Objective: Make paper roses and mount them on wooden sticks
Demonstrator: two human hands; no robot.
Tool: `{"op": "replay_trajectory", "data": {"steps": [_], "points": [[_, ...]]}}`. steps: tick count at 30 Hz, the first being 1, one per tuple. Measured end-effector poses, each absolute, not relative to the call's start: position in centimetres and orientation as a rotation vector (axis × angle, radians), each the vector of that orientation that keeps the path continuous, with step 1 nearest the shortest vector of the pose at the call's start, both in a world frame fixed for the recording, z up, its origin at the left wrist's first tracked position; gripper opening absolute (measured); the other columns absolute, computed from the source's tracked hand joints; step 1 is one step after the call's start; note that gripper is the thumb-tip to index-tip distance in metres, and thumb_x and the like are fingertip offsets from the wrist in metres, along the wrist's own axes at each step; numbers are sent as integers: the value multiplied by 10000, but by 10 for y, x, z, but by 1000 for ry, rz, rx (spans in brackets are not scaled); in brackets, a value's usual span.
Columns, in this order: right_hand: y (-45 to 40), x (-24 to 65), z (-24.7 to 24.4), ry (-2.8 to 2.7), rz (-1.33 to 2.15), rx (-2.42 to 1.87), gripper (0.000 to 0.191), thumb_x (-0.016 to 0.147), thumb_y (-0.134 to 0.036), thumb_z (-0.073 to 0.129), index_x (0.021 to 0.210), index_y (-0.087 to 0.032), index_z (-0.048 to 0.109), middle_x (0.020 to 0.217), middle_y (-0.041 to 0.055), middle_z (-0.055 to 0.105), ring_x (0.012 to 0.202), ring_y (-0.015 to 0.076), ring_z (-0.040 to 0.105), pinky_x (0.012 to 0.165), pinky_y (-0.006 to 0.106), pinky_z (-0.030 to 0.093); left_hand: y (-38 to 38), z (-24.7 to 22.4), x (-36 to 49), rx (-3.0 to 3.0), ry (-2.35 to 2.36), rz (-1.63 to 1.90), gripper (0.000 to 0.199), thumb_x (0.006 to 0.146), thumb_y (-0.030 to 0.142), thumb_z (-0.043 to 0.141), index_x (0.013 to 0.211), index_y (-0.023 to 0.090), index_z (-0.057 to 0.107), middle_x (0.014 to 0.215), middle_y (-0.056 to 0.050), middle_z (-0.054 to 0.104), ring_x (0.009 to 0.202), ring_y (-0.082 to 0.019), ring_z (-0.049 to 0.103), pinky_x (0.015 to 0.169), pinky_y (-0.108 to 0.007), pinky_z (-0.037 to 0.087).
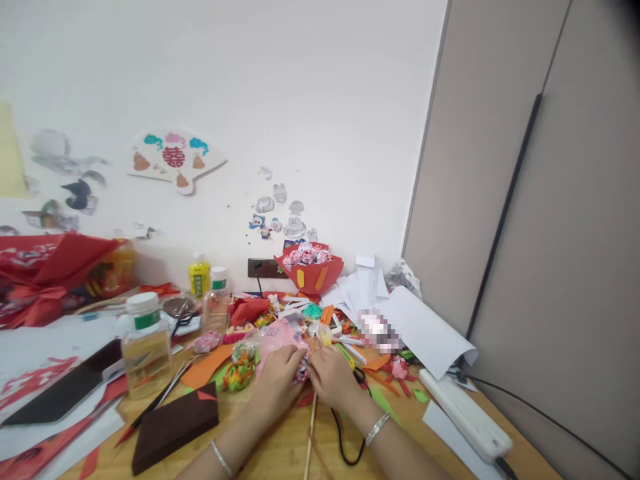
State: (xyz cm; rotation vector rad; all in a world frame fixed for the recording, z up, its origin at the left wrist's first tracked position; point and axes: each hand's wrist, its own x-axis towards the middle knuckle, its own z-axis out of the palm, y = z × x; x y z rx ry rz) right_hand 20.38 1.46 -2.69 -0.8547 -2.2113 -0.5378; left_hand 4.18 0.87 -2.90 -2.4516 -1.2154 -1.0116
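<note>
My left hand (281, 375) and my right hand (334, 375) meet above the middle of the wooden table. Between their closed fingertips is a small pink and white paper flower (301, 371), mostly hidden by the hands. A thin wooden stick (311, 433) runs down from just below it toward the table's front; whether the two are joined I cannot tell. Right behind my left hand lies a pink sheet (281, 332). Green and orange crumpled paper (239, 373) sits left of that hand, and a black cable (345, 457) loops beneath my right wrist.
On the left stand a clear bottle with a white cap (146, 353), a dark brown box (175, 430) and scissors (160, 397). A red bouquet (310, 270) leans at the wall. Right are white paper (425, 327) and a white power strip (465, 417). Paper scraps cover the back.
</note>
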Motion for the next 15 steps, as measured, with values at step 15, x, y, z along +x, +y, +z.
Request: {"op": "replay_trajectory", "data": {"steps": [15], "points": [[19, 205, -28, -2181, -577, -874, 189, 916, -208, 362, 816, -173, 519, 765, 56, 590, 733, 204, 511, 660, 330, 392, 14, -36, 39, -2414, -1210, -988, 358, 765, 235, 571, 1112, 153, 541, 932, -103, 617, 838, -235, 596, 729, -347, 468]]}}
